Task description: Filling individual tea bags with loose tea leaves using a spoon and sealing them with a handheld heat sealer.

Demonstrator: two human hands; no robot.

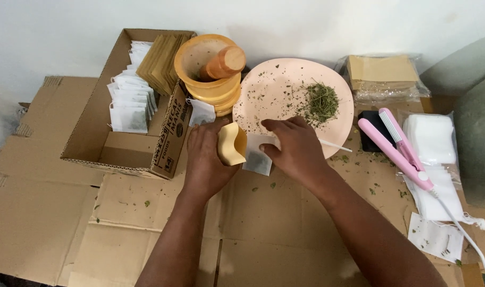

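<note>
Tea bag (258,159), white and filled, sits pinched between right hand (298,151) fingertips, just below the pink plate (285,85). Left hand (208,157) grips a tan envelope (232,143) beside it. Bare cardboard (263,234) lies nearer the person.

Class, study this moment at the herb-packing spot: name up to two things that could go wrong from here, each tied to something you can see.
1. The left hand holds the small tan envelope open while the right hand brings the filled white sachet; it may snag on the mouth or tear, spilling herbs.
2. The right forearm lies beside the pink plate of dried herbs; a nudge could scatter them.
</note>
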